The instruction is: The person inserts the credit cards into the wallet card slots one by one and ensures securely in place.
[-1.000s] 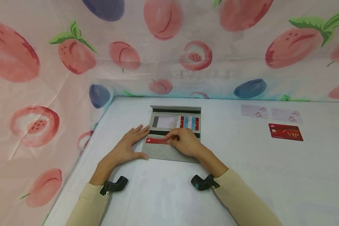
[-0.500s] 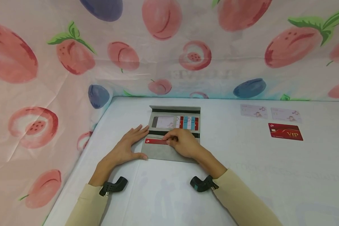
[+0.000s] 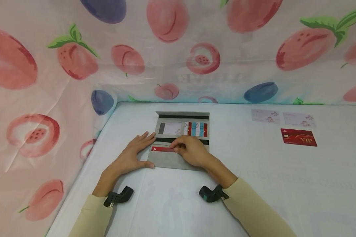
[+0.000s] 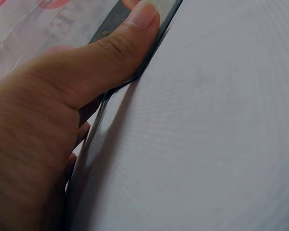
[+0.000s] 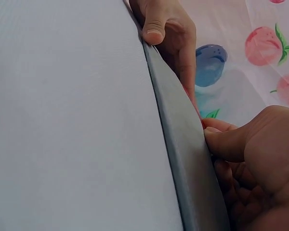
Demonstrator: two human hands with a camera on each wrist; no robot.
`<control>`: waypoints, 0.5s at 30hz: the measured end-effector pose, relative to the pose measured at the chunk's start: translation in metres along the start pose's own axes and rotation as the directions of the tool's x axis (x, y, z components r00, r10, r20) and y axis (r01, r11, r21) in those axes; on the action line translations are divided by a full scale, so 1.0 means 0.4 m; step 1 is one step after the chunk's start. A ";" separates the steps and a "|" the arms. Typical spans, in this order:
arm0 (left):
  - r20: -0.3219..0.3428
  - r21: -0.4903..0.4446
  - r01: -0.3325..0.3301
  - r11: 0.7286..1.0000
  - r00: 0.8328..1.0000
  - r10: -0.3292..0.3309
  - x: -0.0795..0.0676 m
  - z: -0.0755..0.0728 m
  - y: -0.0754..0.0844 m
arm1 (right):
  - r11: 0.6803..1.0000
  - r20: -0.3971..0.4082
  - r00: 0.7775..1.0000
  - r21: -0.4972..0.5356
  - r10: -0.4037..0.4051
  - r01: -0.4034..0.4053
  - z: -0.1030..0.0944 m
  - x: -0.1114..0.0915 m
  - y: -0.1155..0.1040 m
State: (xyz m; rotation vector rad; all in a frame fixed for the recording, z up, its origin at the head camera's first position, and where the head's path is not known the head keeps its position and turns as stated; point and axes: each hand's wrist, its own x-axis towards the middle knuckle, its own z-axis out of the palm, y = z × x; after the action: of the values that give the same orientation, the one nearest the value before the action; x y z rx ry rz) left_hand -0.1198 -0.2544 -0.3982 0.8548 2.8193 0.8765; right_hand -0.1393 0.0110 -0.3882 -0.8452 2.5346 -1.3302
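A grey wallet (image 3: 166, 161) lies unfolded on the white table. From its near pocket shows a narrow red strip of a card (image 3: 159, 149). My right hand (image 3: 193, 152) pinches this red card at its upper edge between thumb and forefinger, covering its right part. My left hand (image 3: 130, 154) rests along the wallet's left side, fingers spread and thumb on the near corner. In the left wrist view the thumb (image 4: 120, 45) presses the wallet's edge. Several red, blue and white cards (image 3: 197, 129) stand in the far panel's slots, beside a clear window (image 3: 172, 128).
To the right lie a red VIP card (image 3: 299, 137) and two pale cards, one on the left (image 3: 265, 116) and one on the right (image 3: 299, 119). A fruit-printed curtain (image 3: 154, 75) rises behind and to the left of the table (image 3: 255, 184).
The red card's visible strip has become slightly narrower as the card slid lower into the near pocket with my right hand. My left hand stays in place on the wallet.
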 end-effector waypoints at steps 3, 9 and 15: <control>-0.003 -0.001 0.003 1.000 1.000 -0.003 -0.002 0.000 -0.001 | 1.000 0.003 1.000 -0.003 -0.003 0.003 0.001 0.001 0.001; -0.005 -0.004 0.001 1.000 1.000 -0.001 -0.003 0.002 -0.004 | 1.000 0.000 1.000 -0.010 0.007 -0.007 0.002 0.000 0.000; -0.004 -0.007 0.000 1.000 1.000 0.000 -0.002 0.002 -0.006 | 1.000 -0.009 1.000 -0.020 0.016 -0.016 0.003 0.000 0.000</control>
State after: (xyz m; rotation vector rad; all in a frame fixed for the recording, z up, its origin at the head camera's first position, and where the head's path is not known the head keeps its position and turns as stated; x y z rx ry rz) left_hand -0.1199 -0.2560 -0.4001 0.8534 2.8178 0.8879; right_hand -0.1387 0.0101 -0.3889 -0.8222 2.5603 -1.3093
